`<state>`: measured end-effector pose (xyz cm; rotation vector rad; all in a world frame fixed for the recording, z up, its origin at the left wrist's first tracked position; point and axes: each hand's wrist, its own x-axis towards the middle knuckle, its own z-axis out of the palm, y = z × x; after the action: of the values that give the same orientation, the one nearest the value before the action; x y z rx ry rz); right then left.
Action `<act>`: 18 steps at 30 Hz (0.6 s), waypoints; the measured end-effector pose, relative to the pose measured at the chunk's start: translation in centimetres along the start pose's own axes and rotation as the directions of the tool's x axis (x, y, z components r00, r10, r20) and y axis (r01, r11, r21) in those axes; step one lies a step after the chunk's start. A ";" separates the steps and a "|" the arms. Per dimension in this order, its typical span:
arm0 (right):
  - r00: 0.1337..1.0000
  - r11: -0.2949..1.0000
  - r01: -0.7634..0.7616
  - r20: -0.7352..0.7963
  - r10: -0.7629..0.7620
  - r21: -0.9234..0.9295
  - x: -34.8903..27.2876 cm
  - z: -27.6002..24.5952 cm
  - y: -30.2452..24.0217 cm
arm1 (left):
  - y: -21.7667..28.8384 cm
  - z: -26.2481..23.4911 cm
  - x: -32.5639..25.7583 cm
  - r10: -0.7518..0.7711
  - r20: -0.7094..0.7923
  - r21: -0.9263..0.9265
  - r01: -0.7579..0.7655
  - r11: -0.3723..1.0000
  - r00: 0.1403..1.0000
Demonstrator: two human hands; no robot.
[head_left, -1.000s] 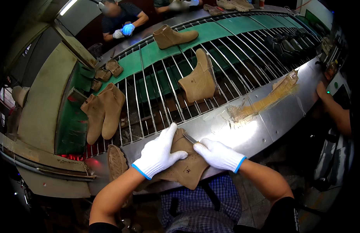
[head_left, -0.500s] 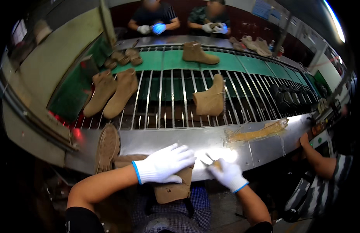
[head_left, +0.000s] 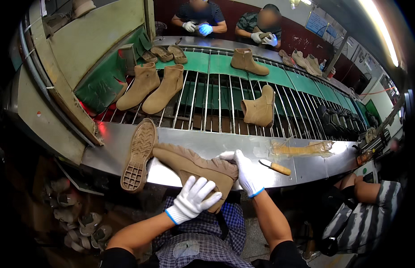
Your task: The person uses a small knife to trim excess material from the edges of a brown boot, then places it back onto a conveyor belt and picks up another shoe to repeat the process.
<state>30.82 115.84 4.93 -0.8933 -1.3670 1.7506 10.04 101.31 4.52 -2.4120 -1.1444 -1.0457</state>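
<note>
Boot (head_left: 196,167), toe left | left hand (head_left: 192,200), right hand (head_left: 247,173): grip of both clamped on it | knife (head_left: 276,167) on metal ledge (head_left: 317,166)

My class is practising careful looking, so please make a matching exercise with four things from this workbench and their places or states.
Things
1. Knife
2. Treaded sole
3. Held boot
4. Pair of tan boots

Places or states
A. Side by side at the left end of the barred rack
B. Touched by the left hand and the right hand, both in white gloves
C. Lying on the metal ledge, to the right of both hands
D. Tread facing up, left of the hands

Pairs: 1-C, 2-D, 3-B, 4-A
</note>
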 end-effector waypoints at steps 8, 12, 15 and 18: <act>0.921 0.893 0.385 0.035 -0.388 -0.233 -4.1 2.1 -13.1 | -3.0 -10.6 10.6 -0.338 -0.129 -0.554 0.215 0.804 0.932; 0.858 0.846 0.513 -0.040 -0.513 0.150 -4.2 3.1 -12.1 | -3.3 -9.1 12.4 -0.346 -0.041 -0.590 0.257 0.765 0.937; 0.839 0.829 0.544 -0.079 -0.538 0.129 -5.2 1.9 -9.8 | -3.1 -8.4 13.0 -0.282 -0.009 -0.548 0.231 0.804 0.959; 0.879 0.883 0.467 -0.139 -0.456 0.052 -8.2 0.9 -8.8 | -1.8 -7.9 11.5 -0.094 -0.049 -0.524 0.055 0.850 0.994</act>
<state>35.25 109.77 14.38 -0.5559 -1.2863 1.3495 9.69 104.86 18.10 -2.7076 -1.0351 -1.6387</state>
